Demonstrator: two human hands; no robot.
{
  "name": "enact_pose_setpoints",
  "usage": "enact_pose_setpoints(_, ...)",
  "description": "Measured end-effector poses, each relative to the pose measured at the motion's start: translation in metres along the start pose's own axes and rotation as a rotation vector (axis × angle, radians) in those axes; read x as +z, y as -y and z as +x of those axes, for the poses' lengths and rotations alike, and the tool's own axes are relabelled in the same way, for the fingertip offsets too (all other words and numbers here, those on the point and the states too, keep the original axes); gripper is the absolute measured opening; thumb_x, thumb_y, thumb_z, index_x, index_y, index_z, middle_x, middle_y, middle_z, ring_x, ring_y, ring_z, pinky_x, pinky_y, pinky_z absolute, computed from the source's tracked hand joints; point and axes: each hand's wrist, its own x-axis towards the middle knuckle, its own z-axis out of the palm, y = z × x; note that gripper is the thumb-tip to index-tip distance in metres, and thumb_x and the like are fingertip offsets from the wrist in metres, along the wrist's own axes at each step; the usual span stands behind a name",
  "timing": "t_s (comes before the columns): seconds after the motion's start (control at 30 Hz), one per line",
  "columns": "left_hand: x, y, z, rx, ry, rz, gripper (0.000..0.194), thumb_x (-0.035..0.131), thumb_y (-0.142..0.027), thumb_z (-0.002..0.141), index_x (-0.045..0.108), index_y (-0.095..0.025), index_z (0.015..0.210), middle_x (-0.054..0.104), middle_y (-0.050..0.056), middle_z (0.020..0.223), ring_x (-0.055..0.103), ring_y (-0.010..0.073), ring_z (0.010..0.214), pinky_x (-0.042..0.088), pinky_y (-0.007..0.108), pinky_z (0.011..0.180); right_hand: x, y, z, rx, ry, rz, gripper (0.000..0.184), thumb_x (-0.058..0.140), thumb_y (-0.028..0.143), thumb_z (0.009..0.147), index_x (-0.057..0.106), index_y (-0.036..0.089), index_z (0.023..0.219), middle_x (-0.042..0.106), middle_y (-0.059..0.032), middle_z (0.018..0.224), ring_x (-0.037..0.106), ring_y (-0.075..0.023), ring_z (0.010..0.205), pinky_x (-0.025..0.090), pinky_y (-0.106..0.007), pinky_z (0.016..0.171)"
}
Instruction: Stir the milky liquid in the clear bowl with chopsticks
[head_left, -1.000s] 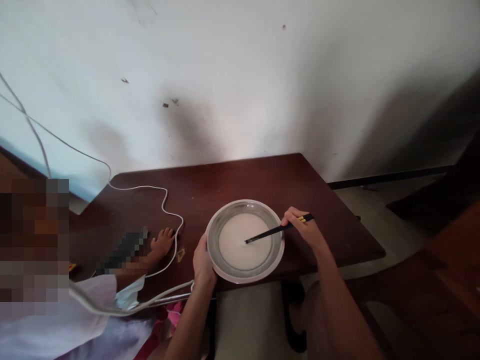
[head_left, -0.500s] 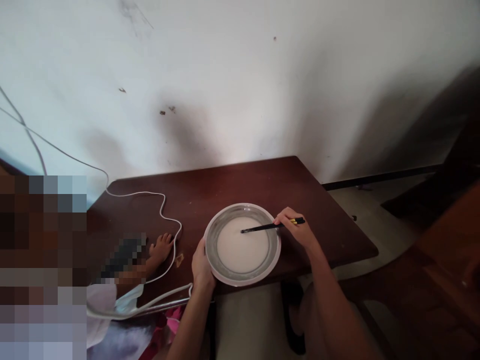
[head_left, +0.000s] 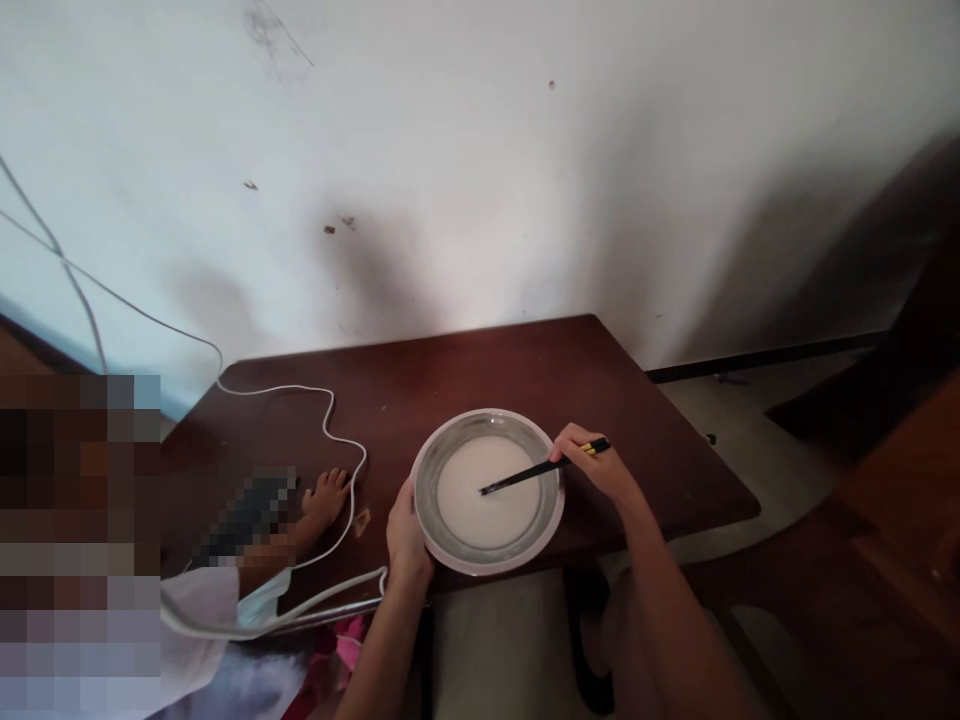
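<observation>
A round metal bowl (head_left: 431, 470) with a pale rim sits near the front edge of a dark wooden table (head_left: 465, 375). It holds a white, milky liquid (head_left: 480, 500). My left hand (head_left: 405, 535) grips the bowl's near left rim. My right hand (head_left: 596, 468), at the bowl's right rim, pinches a pair of black chopsticks (head_left: 536, 471) with yellow bands. Their tips dip into the liquid near the bowl's middle.
A white cable (head_left: 330, 425) snakes over the table's left part. Another person sits at the left, a small hand (head_left: 324, 497) resting on the table beside the cable. A white wall stands behind. Pale floor and dark furniture lie to the right.
The chopstick tips have circled in the liquid: first low at the middle, then up toward the far side, now back down toward the middle. My left hand stays on the rim.
</observation>
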Motion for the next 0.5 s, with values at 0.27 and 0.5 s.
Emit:
enact_pose_setpoints(0.27, 0.002, -0.01, -0.008, -0.12, -0.025, -0.112, 0.027, 0.071, -0.034, 0.083, 0.082, -0.017, 0.102, 0.081, 0.01, 0.103, 0.071, 0.0277, 0.112, 0.047, 0.04, 0.11, 0.002, -0.003, -0.002, -0.004, -0.058, -0.004, 0.039, 0.061, 0.044, 0.097, 0.073, 0.025, 0.065, 0.072, -0.0034, 0.071, 0.068, -0.023, 0.074, 0.051, -0.037, 0.076)
enact_pose_setpoints(0.5, 0.003, -0.019, -0.014, -0.123, 0.013, -0.131, 0.023, 0.062, -0.022, 0.086, 0.082, -0.019, 0.096, 0.08, 0.009, 0.112, 0.069, 0.0272, 0.117, 0.046, 0.039, 0.112, 0.001, -0.004, -0.003, -0.013, -0.116, -0.019, 0.037, 0.061, 0.042, 0.096, 0.073, 0.026, 0.065, 0.072, -0.0029, 0.07, 0.067, -0.0225, 0.074, 0.05, -0.037, 0.078)
